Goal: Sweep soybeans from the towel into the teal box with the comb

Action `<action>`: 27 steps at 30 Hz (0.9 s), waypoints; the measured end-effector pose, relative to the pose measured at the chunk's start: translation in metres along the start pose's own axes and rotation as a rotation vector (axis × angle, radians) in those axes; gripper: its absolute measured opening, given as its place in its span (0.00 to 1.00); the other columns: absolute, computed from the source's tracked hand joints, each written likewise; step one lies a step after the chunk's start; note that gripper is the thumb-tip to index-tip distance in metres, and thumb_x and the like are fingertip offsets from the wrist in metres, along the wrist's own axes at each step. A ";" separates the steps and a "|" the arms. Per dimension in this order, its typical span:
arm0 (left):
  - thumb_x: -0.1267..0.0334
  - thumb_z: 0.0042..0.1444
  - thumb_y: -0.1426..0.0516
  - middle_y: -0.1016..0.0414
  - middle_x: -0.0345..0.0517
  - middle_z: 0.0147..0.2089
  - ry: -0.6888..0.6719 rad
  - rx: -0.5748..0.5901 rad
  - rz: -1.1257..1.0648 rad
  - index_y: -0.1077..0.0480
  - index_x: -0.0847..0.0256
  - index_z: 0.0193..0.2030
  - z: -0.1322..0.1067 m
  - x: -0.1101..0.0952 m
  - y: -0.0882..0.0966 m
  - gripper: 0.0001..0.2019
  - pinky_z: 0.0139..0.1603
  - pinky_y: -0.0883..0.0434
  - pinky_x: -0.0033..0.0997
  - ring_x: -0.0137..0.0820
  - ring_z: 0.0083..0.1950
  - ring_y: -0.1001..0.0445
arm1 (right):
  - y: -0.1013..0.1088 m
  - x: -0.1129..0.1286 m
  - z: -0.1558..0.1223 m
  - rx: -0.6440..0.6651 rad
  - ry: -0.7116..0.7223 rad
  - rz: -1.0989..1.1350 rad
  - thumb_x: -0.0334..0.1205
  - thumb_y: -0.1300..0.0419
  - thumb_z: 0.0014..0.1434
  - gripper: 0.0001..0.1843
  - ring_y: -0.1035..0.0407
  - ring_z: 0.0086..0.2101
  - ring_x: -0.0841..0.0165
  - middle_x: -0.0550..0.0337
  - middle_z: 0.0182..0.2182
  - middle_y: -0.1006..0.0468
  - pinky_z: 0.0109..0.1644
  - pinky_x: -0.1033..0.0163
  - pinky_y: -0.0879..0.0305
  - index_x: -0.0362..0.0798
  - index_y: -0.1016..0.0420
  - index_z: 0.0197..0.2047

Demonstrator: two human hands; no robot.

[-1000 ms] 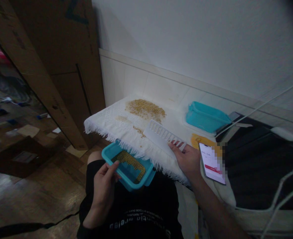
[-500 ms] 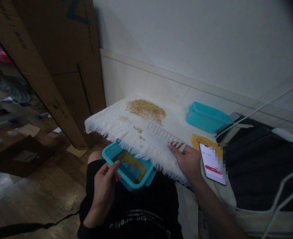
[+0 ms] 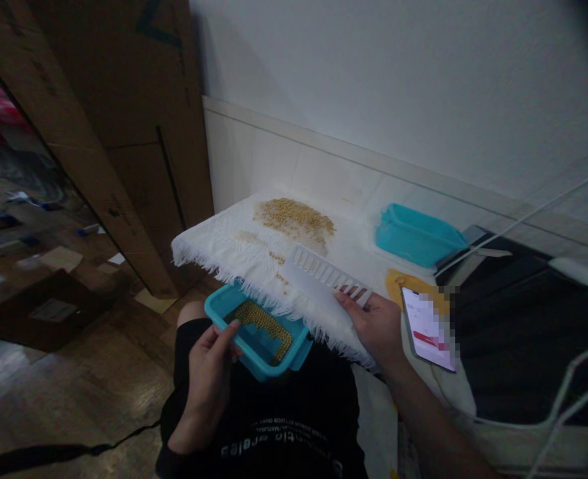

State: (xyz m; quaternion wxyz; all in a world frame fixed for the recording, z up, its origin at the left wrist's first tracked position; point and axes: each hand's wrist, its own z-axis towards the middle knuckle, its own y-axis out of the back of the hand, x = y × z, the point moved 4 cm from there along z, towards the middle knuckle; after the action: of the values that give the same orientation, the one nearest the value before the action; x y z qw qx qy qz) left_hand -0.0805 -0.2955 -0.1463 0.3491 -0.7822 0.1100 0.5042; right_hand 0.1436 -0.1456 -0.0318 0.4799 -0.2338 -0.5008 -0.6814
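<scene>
My left hand (image 3: 209, 372) grips the near rim of a teal tray (image 3: 224, 307) that holds yellow beans (image 3: 264, 322). It sits just under the fringed front edge of a white cloth (image 3: 224, 243). My right hand (image 3: 378, 326) holds a white slotted plastic scraper (image 3: 318, 276) flat on the cloth, its far end by a thin trail of loose beans (image 3: 278, 259). A larger heap of beans (image 3: 294, 216) lies farther back on the cloth.
A second teal tray (image 3: 416, 236) stands at the back right by the wall. A lit phone (image 3: 428, 327) lies right of my right hand, beside a yellow patch (image 3: 398, 283). White cables (image 3: 523, 213) cross a dark surface on the right. Cardboard (image 3: 124, 133) leans at the left.
The scraper has slid slightly left along the cloth toward the trail of beans. My left hand and the tray stay where they were.
</scene>
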 end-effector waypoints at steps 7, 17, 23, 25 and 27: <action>0.56 0.44 0.28 0.36 0.34 0.18 0.004 -0.025 -0.015 0.32 0.60 0.21 0.002 -0.003 0.003 0.18 0.22 0.41 0.23 0.23 0.21 0.40 | -0.009 0.004 -0.002 0.032 0.016 0.028 0.51 0.33 0.55 0.15 0.19 0.31 0.57 0.54 0.31 0.14 0.34 0.58 0.24 0.47 0.14 0.33; 0.57 0.44 0.29 0.36 0.34 0.17 -0.017 -0.031 -0.009 0.33 0.60 0.19 0.002 -0.008 0.002 0.18 0.23 0.41 0.24 0.23 0.21 0.40 | -0.013 0.006 -0.009 0.068 0.049 0.002 0.50 0.34 0.56 0.14 0.21 0.29 0.60 0.56 0.30 0.14 0.30 0.61 0.26 0.48 0.14 0.35; 0.57 0.45 0.29 0.36 0.34 0.17 -0.028 -0.031 0.007 0.33 0.60 0.19 0.002 -0.007 0.002 0.18 0.23 0.40 0.25 0.24 0.20 0.39 | -0.014 0.015 -0.028 0.078 0.062 -0.012 0.49 0.35 0.58 0.13 0.21 0.28 0.61 0.58 0.27 0.15 0.28 0.62 0.27 0.50 0.14 0.32; 0.57 0.45 0.29 0.36 0.34 0.17 -0.028 -0.028 0.008 0.33 0.60 0.19 0.001 -0.006 0.002 0.18 0.24 0.40 0.25 0.24 0.21 0.39 | -0.015 0.019 -0.033 0.086 0.072 -0.004 0.49 0.35 0.59 0.13 0.21 0.27 0.62 0.58 0.27 0.15 0.28 0.62 0.27 0.50 0.14 0.32; 0.57 0.45 0.29 0.36 0.34 0.18 -0.027 -0.026 0.010 0.33 0.60 0.19 0.001 -0.005 0.003 0.18 0.24 0.39 0.25 0.24 0.21 0.39 | -0.017 0.021 -0.034 0.076 0.078 0.005 0.50 0.35 0.59 0.14 0.21 0.28 0.62 0.57 0.29 0.15 0.29 0.61 0.26 0.50 0.14 0.33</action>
State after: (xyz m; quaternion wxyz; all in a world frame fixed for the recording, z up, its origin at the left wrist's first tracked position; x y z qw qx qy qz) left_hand -0.0850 -0.2976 -0.1432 0.3380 -0.7791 0.1026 0.5179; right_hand 0.1252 -0.1847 -0.0365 0.5092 -0.1900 -0.5066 -0.6693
